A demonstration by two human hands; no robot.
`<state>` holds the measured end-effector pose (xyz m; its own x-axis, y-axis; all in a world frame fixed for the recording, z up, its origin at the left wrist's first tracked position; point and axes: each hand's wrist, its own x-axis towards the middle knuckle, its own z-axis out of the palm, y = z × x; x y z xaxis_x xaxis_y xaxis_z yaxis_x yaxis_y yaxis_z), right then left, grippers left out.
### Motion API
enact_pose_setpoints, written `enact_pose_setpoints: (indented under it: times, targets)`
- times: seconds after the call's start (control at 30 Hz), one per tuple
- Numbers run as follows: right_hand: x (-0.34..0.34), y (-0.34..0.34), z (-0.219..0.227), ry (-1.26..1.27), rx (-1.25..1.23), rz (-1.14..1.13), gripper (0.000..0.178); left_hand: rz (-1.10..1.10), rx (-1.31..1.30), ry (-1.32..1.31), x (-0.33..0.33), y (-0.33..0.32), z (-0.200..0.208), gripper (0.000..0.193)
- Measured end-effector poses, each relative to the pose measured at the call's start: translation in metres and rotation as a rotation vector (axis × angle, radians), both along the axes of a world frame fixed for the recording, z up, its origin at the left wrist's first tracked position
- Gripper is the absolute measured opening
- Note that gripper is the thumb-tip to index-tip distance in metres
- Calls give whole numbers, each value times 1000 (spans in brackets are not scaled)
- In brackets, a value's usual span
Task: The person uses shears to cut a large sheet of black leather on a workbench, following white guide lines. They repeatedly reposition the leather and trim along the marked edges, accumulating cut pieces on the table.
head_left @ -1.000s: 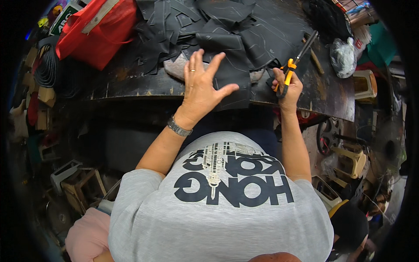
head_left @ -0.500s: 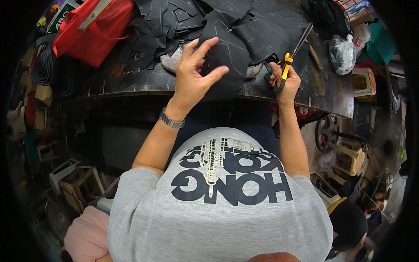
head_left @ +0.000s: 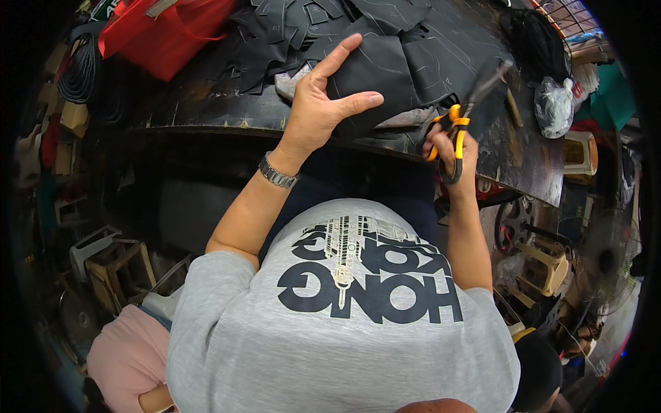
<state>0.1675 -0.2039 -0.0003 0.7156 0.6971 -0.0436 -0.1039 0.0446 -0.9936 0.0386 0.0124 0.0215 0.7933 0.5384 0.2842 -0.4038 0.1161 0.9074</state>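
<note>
My left hand (head_left: 318,110), a metal watch on its wrist, is over the near part of a black sheet (head_left: 375,79) marked with pale lines. Its thumb and index finger are stretched wide apart, and the other fingers are mostly hidden. Whether it touches the sheet I cannot tell. In my right hand (head_left: 468,160) is a pair of scissors (head_left: 460,122) with yellow-orange and black handles. The scissors' blades point up and away to the right, blurred by motion, and their loops are apart. More marked black pieces (head_left: 275,34) lie in a loose heap beyond.
The dark worktable (head_left: 200,113) has a worn front edge. On it are a red bag (head_left: 165,41) at the left and a knotted clear plastic bag (head_left: 553,107) at the right. Stools (head_left: 120,275) stand lower left, near a person in pink (head_left: 131,354). Another person's dark head (head_left: 540,368) is lower right.
My left hand has shifted right and its index finger has straightened. My right hand has moved right and slightly nearer, and the scissors' handles have spread. The view has shifted slightly too.
</note>
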Motion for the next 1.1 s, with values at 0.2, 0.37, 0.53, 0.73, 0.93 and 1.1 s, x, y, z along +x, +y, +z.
enact_pose_setpoints:
  times: [0.2,0.37,0.53,0.73,0.93,1.1]
  targets:
    - [-33,-14,5,246,-156,370,49,56,143,26,4,7,4,72]
    - [-48,-26,-11,198,-306,434,52,101,96,100,2,10,2,58]
    - [-58,-31,-15,266,-310,454,55,57,20,77,-1,11,0,63]
    - [-63,-21,-1,354,-145,409,58,-95,83,2,5,4,-2,71]
    - [-47,-16,3,372,57,297,56,-283,352,162,9,-2,-5,39]
    - [-54,-17,-4,317,-1,254,52,78,436,-51,27,8,6,41]
